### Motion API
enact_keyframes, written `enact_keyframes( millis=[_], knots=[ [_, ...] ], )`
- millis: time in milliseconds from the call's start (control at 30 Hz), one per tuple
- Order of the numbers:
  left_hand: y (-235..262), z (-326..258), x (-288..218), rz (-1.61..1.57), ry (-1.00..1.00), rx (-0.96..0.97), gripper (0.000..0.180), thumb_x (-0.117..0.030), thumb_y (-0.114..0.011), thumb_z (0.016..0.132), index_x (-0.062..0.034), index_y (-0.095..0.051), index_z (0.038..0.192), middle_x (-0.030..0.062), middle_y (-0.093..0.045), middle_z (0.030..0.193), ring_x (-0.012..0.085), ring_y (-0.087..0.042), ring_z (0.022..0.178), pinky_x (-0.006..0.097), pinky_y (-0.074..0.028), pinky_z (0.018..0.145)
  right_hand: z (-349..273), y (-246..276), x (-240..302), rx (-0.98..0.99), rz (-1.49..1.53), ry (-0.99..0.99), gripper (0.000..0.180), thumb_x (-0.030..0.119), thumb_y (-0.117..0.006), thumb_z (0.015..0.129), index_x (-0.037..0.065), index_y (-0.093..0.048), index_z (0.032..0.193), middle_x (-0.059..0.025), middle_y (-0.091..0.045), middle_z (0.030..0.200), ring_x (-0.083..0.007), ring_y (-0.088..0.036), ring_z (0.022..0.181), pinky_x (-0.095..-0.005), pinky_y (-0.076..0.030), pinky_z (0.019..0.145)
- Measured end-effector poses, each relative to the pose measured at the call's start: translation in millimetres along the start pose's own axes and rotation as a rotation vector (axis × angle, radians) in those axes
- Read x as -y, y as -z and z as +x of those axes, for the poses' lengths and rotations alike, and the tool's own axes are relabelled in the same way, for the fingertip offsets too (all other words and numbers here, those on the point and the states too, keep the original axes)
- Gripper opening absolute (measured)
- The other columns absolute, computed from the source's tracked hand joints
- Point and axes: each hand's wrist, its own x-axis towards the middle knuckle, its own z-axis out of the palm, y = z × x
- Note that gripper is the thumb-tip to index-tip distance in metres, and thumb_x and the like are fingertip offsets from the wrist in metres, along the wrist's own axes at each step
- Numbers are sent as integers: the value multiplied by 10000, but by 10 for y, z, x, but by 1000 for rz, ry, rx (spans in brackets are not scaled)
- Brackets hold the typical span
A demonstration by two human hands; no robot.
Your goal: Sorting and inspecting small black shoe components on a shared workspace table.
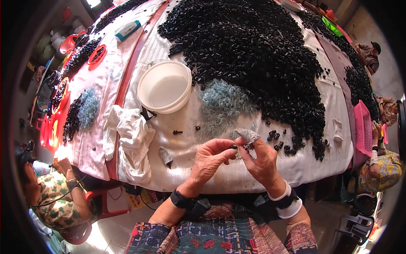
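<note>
My left hand (210,158) and my right hand (263,160) meet over the near edge of a white-covered table (237,173). Between the fingertips of both hands is a small black plastic part (234,147). My right thumb wears a grey fabric finger cover (248,135). A heap of small black parts (253,51) covers the far half of the table. A patch of pale blue springs (222,106) lies just beyond my hands. Several loose black parts (281,144) sit to the right of my right hand.
Stacked white bowls (165,86) stand to the left of the springs. A crumpled white cloth (131,135) and a grey finger cover (165,155) lie at the left. Red trays (53,127) line the left edge, a pink basket (363,127) the right. Other people sit at both sides.
</note>
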Motion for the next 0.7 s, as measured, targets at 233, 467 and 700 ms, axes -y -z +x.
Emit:
enact_keyframes(
  millis=[233, 467, 700],
  knots=[
    [-39, -3, -31, 113, -25, -19, 223, -32, -689, 821, 6, -642, 1036, 67, -686, 966, 86, -623, 783, 221, -513, 625, -33, -16, -11, -15, -68, 37, 473, -115, -633, 704, -2, -566, 1158, -135, -616, 872, -266, -626, 708, -336, -511, 612],
    [-33, 7, 0, 1, -11, -14, 217, -25, -689, 819, 6, -631, 1026, 83, -681, 937, 112, -636, 773, 235, -513, 619, -23, -24, 2, -50, 36, 13, 497, -135, -607, 693, -15, -562, 1173, -138, -628, 921, -244, -629, 731, -323, -525, 638],
    [-37, 38, 45, -28, -16, 25, 207, -24, -684, 823, 19, -628, 1017, 85, -680, 921, 123, -632, 748, 239, -508, 612, -5, 6, 5, -66, -63, 123, 470, -134, -599, 714, -7, -567, 1165, -123, -619, 942, -211, -610, 749, -301, -522, 624]
  ],
)
